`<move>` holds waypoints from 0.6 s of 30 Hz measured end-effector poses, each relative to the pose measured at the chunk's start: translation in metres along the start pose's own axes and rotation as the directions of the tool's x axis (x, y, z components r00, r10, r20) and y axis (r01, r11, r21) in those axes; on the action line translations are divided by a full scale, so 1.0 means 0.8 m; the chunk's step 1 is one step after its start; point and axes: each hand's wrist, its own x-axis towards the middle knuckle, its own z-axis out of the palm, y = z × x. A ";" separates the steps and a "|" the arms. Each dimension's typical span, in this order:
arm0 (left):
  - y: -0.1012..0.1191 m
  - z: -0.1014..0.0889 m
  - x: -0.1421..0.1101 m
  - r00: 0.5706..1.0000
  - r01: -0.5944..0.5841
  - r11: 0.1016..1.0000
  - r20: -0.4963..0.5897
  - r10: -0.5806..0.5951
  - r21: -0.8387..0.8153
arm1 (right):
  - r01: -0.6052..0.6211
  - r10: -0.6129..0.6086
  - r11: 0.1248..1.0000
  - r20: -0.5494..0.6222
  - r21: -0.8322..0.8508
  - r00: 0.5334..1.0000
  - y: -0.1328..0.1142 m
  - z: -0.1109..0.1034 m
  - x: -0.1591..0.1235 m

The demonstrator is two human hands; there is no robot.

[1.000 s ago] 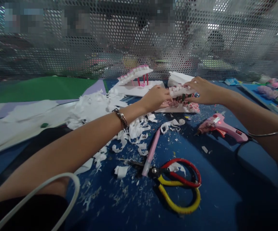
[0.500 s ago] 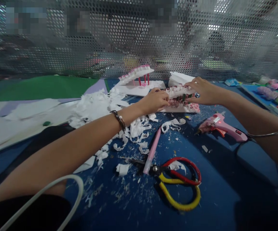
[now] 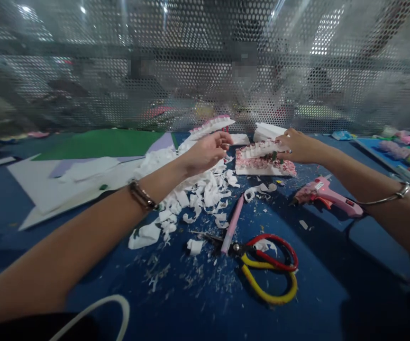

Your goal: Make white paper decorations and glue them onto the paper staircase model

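My right hand (image 3: 299, 146) grips the right end of a small pink-and-white craft model (image 3: 256, 150), thumb and fingers closed on its raised upper strip. The model stands on a white base covered with crumpled pink bits. To its left, my left hand (image 3: 210, 152) is in the air with bent, parted fingers and nothing visible in them. Behind that hand, partly hidden by it, is a second model with a sloping white top (image 3: 214, 124) and red posts. White paper scraps (image 3: 205, 187) lie heaped under my left hand.
Nearer me lie scissors (image 3: 274, 299) with red and yellow handles and a pink pen (image 3: 233, 222) across their blades. A pink glue gun (image 3: 327, 195) rests at right. Green (image 3: 101, 144) and white sheets are at left. A perforated metal screen (image 3: 197, 76) stands behind the blue table.
My left hand has let go of the pink-and-white model and moved left, its fingers parting. My right hand stays on the model. The camera view has tilted up slightly.
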 end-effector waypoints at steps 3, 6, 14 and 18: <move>0.028 0.004 -0.034 0.999 0.052 0.948 0.016 -0.049 -0.313 | -0.045 0.045 0.998 0.005 -0.053 0.999 -0.003 -0.003 -0.005; 0.048 0.006 -0.063 0.991 0.103 0.915 0.121 -0.060 -0.389 | -0.056 0.055 0.996 -0.010 -0.071 0.998 -0.009 -0.008 -0.013; 0.072 0.014 -0.102 0.954 0.093 0.900 0.296 0.041 -0.427 | -0.167 0.159 0.981 -0.078 -0.099 0.984 -0.006 -0.045 -0.058; 0.070 0.013 -0.116 0.973 0.021 0.968 0.229 0.038 -0.250 | -0.254 0.251 0.966 -0.063 -0.044 0.966 0.011 -0.055 -0.123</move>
